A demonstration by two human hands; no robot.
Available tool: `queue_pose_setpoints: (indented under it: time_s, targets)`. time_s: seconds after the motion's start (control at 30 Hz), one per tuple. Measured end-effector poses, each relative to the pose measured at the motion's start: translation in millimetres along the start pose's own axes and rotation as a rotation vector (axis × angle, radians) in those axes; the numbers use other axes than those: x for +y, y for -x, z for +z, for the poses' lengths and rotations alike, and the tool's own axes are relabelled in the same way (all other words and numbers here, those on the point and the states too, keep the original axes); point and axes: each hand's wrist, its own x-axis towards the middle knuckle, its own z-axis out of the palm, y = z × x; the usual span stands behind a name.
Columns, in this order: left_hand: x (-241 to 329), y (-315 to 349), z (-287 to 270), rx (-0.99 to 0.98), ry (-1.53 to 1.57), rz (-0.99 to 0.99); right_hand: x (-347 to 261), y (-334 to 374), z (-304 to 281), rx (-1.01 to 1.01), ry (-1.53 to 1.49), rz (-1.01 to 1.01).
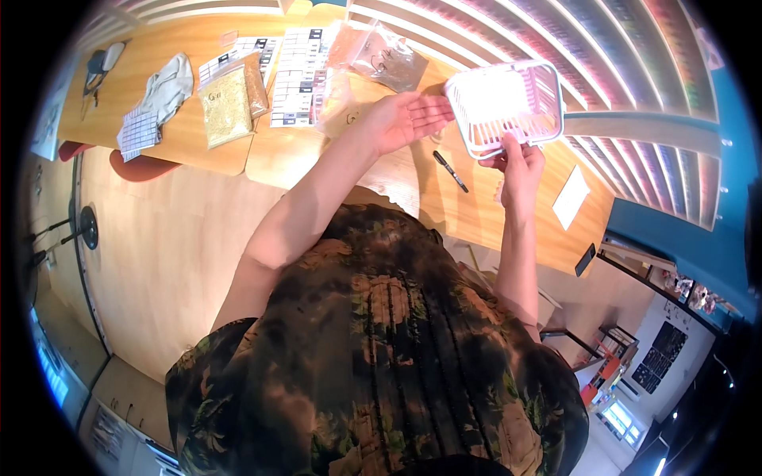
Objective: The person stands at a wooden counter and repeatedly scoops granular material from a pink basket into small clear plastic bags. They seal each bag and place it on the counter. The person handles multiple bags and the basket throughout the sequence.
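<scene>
My right hand (521,173) grips the near rim of a white plastic basket (549,99) with slotted sides, thumb on the inside. The basket is held up over the table and tilted so that its inside shows; its bright bottom is washed out. To the left of it my left hand (411,123) is stretched out palm up, fingers straight and holding nothing. The fingertips reach the basket's left side; whether they touch it I cannot tell. Below the hands, a black marker pen (451,171) lies on the wooden table (389,178).
Left of my hands lie a bag of yellowish grains (226,109), printed sheets (295,79), more clear bags (387,59) and a grey cloth (168,89). White paper (571,197) and a dark flat object (586,259) lie right. Shelves of colourful items (643,170) stand behind.
</scene>
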Motion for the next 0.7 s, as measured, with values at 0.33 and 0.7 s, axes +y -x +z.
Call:
queue_pose_setpoints:
  time_s: [0.33, 0.7]
  targets:
    - [62.1, 53.8, -40.2, 0.257, -0.327, 0.816, 60.3, 20.9, 10.1, -0.132, -0.086, 0.285]
    - [49.5, 47.4, -56.4, 0.373, -0.957, 1.047, 63.6, 19.8, 8.6, -0.115, -0.054, 0.289]
